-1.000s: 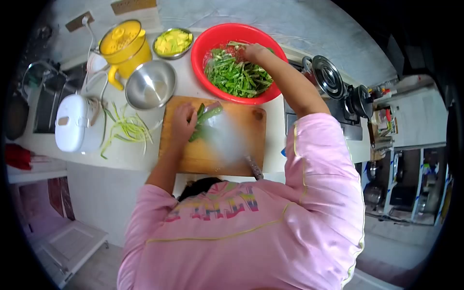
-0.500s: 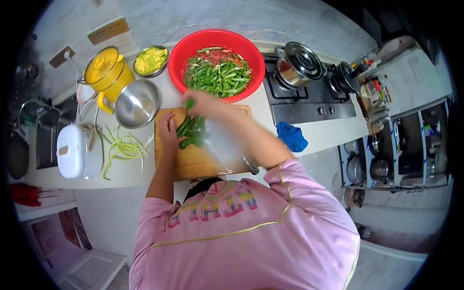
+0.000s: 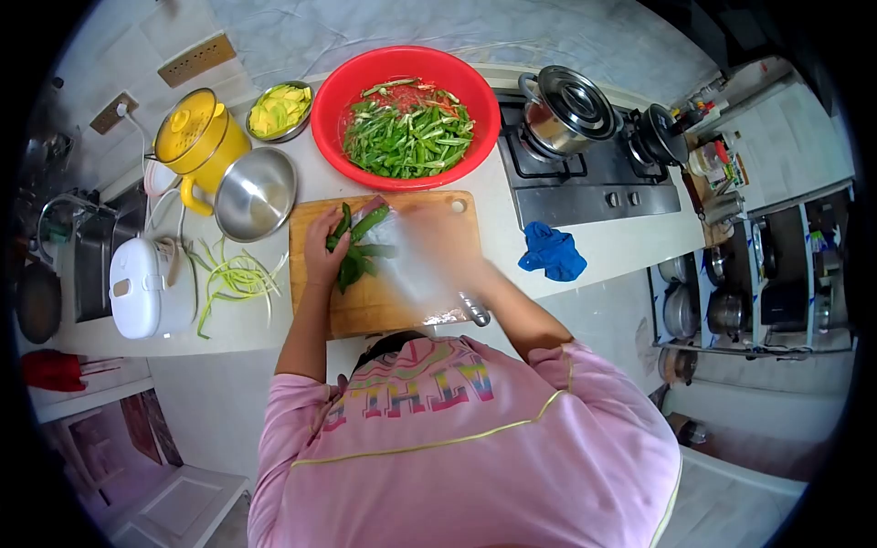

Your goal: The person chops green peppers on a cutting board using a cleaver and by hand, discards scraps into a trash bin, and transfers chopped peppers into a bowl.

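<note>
On the wooden cutting board (image 3: 352,310) lie several long green peppers (image 3: 370,221), bunched near its left side. My left hand (image 3: 322,247) rests at the board's left part, its fingers closed round some of these peppers. A cleaver (image 3: 416,283) lies across the board, its broad blade pale and its handle (image 3: 474,310) at the near right edge. Over the blade's right side is my right hand (image 3: 443,242), smeared by motion, so its fingers cannot be made out.
A red basin (image 3: 329,151) of cut green peppers stands behind the board. To the left are a steel bowl (image 3: 260,187), a bowl of yellow slices (image 3: 281,111), a yellow pot (image 3: 201,142), green strips (image 3: 239,279) and a white appliance (image 3: 146,288). A blue cloth (image 3: 552,252) lies below the gas stove (image 3: 594,196).
My right hand has let go of a green pepper at the board's far side and moved right and nearer, over the cleaver. My left hand has shifted onto the peppers.
</note>
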A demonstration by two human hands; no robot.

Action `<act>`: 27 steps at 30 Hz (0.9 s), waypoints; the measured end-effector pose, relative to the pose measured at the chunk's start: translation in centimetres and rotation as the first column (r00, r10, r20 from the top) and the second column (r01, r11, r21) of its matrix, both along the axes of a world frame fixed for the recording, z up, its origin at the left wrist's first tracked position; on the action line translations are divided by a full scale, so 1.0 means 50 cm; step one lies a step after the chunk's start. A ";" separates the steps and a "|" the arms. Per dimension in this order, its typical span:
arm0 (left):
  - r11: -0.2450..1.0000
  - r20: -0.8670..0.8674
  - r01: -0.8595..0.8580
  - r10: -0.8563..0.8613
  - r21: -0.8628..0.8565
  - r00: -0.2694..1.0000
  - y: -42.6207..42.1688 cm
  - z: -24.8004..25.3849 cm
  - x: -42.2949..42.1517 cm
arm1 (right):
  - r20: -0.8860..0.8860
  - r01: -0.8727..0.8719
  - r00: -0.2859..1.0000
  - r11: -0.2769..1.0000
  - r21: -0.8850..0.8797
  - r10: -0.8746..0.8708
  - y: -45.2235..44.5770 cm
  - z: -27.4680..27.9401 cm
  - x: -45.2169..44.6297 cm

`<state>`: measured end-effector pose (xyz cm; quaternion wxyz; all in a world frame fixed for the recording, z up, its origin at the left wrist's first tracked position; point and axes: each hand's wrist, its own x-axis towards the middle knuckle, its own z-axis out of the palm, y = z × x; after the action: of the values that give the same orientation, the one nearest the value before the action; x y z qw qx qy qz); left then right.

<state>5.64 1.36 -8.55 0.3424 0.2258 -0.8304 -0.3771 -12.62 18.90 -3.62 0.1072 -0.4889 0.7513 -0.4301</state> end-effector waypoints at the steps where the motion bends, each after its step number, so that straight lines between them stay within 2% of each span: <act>1: 1.000 -0.016 -0.012 0.012 0.000 1.000 0.000 0.005 0.000 | 0.035 0.061 0.997 0.998 0.003 -0.061 0.020 -0.011 -0.033; 3: 0.999 -0.045 -0.034 0.034 -0.001 0.998 0.004 0.012 0.000 | 0.205 0.178 0.964 0.983 -0.034 -0.168 0.030 0.071 -0.082; 4: 0.999 -0.045 -0.037 0.037 0.004 0.998 0.007 0.010 0.000 | 0.185 0.182 0.967 0.983 -0.020 -0.175 0.015 0.092 -0.120; 6: 0.999 -0.046 -0.041 0.041 0.006 0.998 0.006 0.010 -0.001 | -0.141 0.041 0.989 0.999 0.028 -0.036 -0.035 0.114 -0.195; 7: 0.999 -0.054 -0.043 0.043 0.010 0.998 0.006 0.009 -0.003 | -0.206 -0.021 0.976 0.977 0.212 0.066 -0.069 0.119 -0.228; 9: 0.999 -0.070 -0.047 0.048 0.020 0.996 0.005 0.007 -0.003 | -0.288 -0.112 0.902 0.820 0.561 0.321 -0.131 0.118 -0.266; 11: 0.998 -0.057 -0.060 0.061 0.014 0.997 0.005 0.008 -0.001 | -0.273 -0.121 0.753 0.534 0.837 0.599 -0.198 0.109 -0.276; 14: 0.997 -0.045 -0.074 0.075 0.032 0.996 0.007 0.016 -0.004 | -0.070 -0.144 0.722 0.249 0.958 0.688 -0.289 0.073 -0.284; 17: 0.996 -0.042 -0.085 0.085 0.016 0.995 0.003 0.008 -0.002 | 0.032 -0.204 0.708 0.162 0.965 0.705 -0.380 0.066 -0.313; 19: 0.996 -0.046 -0.094 0.094 0.002 0.994 0.000 0.007 -0.001 | -0.067 -0.105 0.631 0.170 0.980 0.773 -0.444 0.070 -0.339; 20: 0.995 -0.048 -0.097 0.097 0.002 0.994 0.001 0.010 -0.001 | -0.155 -0.152 0.673 0.340 0.928 0.723 -0.461 0.063 -0.359; 21: 0.995 -0.047 -0.099 0.099 0.004 0.994 0.002 0.014 -0.001 | -0.258 -0.186 0.628 0.464 0.866 0.734 -0.465 0.090 -0.364; 22: 0.995 -0.051 -0.102 0.102 -0.001 0.993 0.002 0.016 -0.001 | -0.303 -0.173 0.643 0.519 0.837 0.703 -0.480 0.102 -0.374; 23: 0.995 -0.053 -0.102 0.102 -0.007 0.993 0.002 0.017 -0.002 | -0.336 -0.156 0.763 0.661 0.734 0.553 -0.476 0.113 -0.394; 26: 0.994 -0.051 -0.092 0.095 0.055 0.994 0.002 0.008 0.002 | -0.307 -0.119 0.871 0.770 0.627 0.385 -0.461 0.125 -0.447; 27: 0.992 -0.056 -0.089 0.094 0.086 0.994 0.002 0.005 0.000 | -0.265 -0.159 0.889 0.795 0.585 0.373 -0.446 0.131 -0.464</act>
<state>5.65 1.45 -8.28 0.3742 0.2665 -0.7921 -0.4020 -35.80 -3.39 2.91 0.1608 -0.6114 0.7709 -0.0777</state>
